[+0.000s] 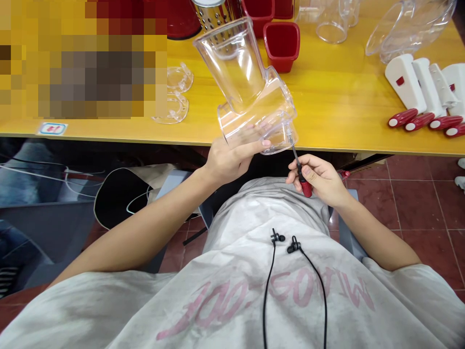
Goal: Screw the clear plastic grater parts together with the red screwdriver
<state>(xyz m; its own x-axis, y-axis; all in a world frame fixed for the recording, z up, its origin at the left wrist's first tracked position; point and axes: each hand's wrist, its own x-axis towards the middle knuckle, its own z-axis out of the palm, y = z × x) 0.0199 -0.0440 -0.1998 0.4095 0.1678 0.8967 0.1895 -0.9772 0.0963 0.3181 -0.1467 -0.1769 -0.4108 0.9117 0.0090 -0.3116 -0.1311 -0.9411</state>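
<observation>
My left hand (232,157) grips a clear plastic housing (236,72), a wide chute joined to a short cylinder, from below. The housing is tilted over the table's front edge. A clear round ring piece (281,138) sits against the cylinder's lower end, beside my left fingertips. In my right hand (319,177) is a screwdriver (305,186) with a red and black handle, held between thumb and fingers. Its shaft points up, and the tip reaches the ring piece. Whether a screw sits at the tip is too small to tell.
Two clear ring parts (174,107) lie left on the yellow table (334,97). Red square cups (281,46) and a perforated metal cylinder (218,12) stand behind. White parts with red handles (407,87) and clear pieces (410,29) lie right. Earphones (278,237) hang over my shirt.
</observation>
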